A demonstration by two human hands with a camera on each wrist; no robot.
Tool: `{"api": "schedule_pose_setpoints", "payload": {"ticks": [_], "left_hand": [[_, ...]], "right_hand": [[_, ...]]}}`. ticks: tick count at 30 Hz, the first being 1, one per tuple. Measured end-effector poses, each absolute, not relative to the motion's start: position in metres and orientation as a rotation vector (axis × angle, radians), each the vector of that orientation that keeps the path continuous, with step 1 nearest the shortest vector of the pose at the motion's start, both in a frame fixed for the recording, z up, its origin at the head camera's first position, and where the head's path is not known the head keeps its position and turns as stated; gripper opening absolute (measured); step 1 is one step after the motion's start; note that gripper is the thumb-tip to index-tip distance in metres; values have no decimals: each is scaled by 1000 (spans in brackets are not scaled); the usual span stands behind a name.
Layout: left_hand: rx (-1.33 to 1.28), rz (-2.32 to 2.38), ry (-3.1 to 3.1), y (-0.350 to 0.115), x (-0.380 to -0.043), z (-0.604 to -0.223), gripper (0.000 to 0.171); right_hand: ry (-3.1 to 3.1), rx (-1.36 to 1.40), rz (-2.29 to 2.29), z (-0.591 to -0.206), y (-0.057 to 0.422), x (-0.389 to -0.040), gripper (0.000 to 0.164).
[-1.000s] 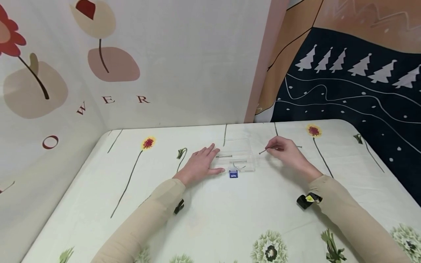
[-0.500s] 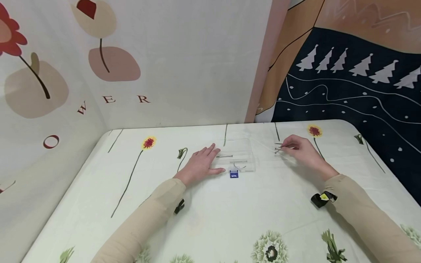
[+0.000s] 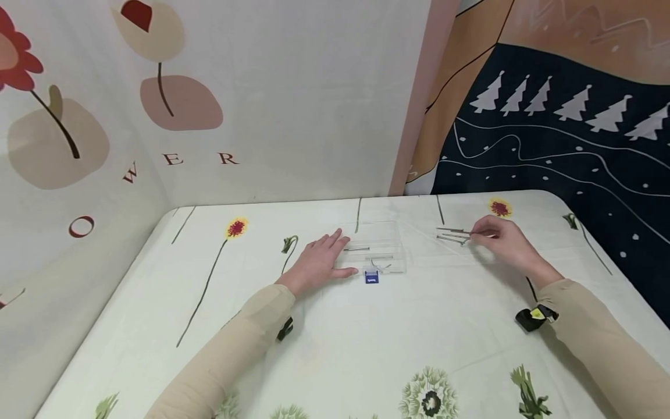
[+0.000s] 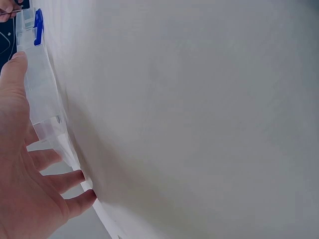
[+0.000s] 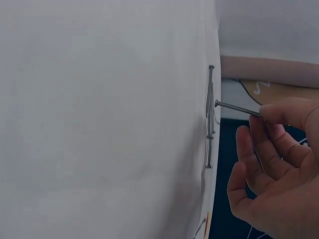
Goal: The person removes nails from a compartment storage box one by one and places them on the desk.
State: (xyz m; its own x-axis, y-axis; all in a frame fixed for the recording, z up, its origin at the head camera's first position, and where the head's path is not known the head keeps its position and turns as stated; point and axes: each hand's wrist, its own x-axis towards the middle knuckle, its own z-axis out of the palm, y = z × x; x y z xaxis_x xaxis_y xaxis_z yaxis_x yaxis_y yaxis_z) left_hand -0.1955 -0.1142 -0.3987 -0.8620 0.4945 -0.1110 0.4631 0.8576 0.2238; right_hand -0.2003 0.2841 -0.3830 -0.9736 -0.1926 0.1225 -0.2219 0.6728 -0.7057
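My left hand (image 3: 314,265) lies with fingers spread against the left side of a clear plastic box (image 3: 402,259). In the left wrist view the thumb (image 4: 16,69) rests along that box (image 4: 44,84). A blue latch (image 3: 371,277) is on its front side. Inside lies a nail (image 3: 357,249), and thin bits show in the front compartment, too small to tell. To the right, my right hand (image 3: 505,241) pinches a long nail (image 5: 237,108) between thumb and fingers, its head pointing away from the hand. Several loose nails (image 5: 210,132) lie on the table beside it.
A white flower-print cloth (image 3: 356,337) covers the table. Behind it hangs a pale printed curtain (image 3: 303,116), with a dark tree-print cloth (image 3: 549,151) at the right.
My right hand has moved right, from beside the box to the far side of the loose nails, uncovering several of them. My left hand and the box have stayed in place.
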Motion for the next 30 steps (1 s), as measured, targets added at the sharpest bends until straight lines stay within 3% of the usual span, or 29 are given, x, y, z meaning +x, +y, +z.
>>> {"api": "schedule_pose_setpoints", "payload": {"ticks": [30], "left_hand": [[745,277,2870,-115,-194,-398,82]], "right_hand": [[-2929,270,1209,-387,288,-214,22]]}}
